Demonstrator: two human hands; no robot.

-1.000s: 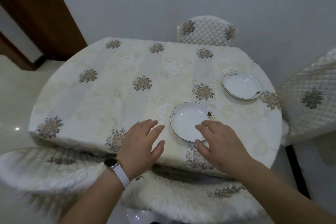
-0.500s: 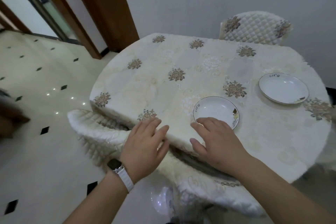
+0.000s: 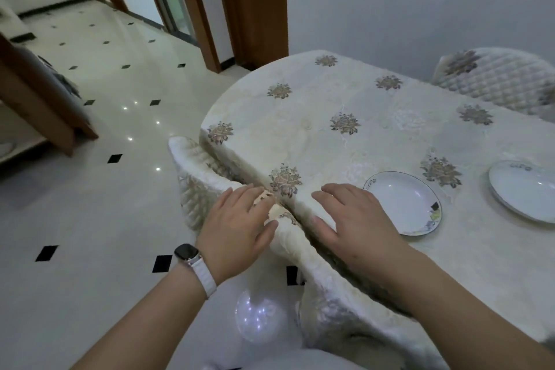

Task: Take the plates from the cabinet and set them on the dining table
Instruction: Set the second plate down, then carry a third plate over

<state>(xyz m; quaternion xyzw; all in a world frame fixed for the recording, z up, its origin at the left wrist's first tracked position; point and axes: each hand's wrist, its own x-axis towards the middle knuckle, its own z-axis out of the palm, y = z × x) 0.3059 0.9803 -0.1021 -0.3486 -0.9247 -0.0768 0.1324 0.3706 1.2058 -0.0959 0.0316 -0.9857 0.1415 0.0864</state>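
Two white plates lie on the dining table [image 3: 375, 141], which wears a cream cloth with floral motifs. The nearer plate [image 3: 404, 203] sits close to the table's front edge. The second plate [image 3: 524, 189] lies farther right, cut by the frame edge. My right hand [image 3: 354, 219] hovers with fingers spread over the table edge, just left of the nearer plate, holding nothing. My left hand [image 3: 240, 225], a white watch on its wrist, is open over the back of a covered chair [image 3: 198, 186]. No cabinet is in view.
A quilted chair [image 3: 495, 81] stands behind the table at the right. Shiny tiled floor [image 3: 105, 189] with black diamonds spreads to the left. A brown door frame [image 3: 252, 6] and a doorway lie beyond. Wooden furniture [image 3: 36, 93] stands at the far left.
The view has swung left, so the table and plates now sit at the right. Both hands have drawn back from the nearer plate toward the table edge and stay open.
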